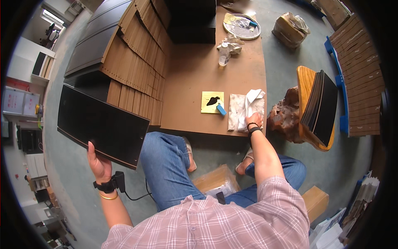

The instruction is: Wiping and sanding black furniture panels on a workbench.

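At the left, my left hand (99, 165) grips the near edge of a flat black panel (103, 124), thumb on top and fingers hidden beneath. The panel is tilted, with its far side close to the stacked boards. My right hand (254, 119) is closed on a crumpled white cloth (253, 102), which rests on a stained, folded pale cloth (237, 111) at the table's right front corner. Left of that pad lies a yellow square (206, 108) with a black smear. A small blue block (221, 109) sits over the square's lower right corner.
Tall stacks of brown-edged boards (137, 58) line the brown table's (186, 91) left side. Farther back stand a plastic cup (224, 56) and a round tray (242, 34). Black panels (323, 108) lean on a wooden stool (306, 83) at right. A carton (217, 180) lies between my feet.
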Motion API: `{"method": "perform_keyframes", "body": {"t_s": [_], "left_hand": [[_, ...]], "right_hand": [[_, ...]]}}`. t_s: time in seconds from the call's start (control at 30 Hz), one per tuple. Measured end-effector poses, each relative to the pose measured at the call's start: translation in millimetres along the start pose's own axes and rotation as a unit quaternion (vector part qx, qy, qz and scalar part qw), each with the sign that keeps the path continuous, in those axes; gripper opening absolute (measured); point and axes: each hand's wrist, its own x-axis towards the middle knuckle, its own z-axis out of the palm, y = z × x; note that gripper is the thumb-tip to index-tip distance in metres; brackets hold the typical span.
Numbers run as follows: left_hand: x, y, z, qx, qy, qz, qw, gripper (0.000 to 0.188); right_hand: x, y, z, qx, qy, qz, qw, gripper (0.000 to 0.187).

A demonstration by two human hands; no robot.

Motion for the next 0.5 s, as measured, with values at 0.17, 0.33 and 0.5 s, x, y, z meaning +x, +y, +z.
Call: {"method": "perform_keyframes", "body": {"t_s": [0.17,0.33,0.5], "left_hand": [[-29,-17,74,0.044,-0.023,-0.011,0.999,0.031],[-25,-66,139,0.045,-0.069,-0.064,0.995,0.022],[-16,-123,156,0.16,-0.099,-0.092,0.978,0.018]], "right_hand": [[16,2,11,0.062,0.073,-0.069,0.993,0.023],[2,2,-50,0.361,0.231,-0.24,0.871,0.02],[-135,-47,-167,0.558,0.092,-0.381,0.731,0.014]]}}
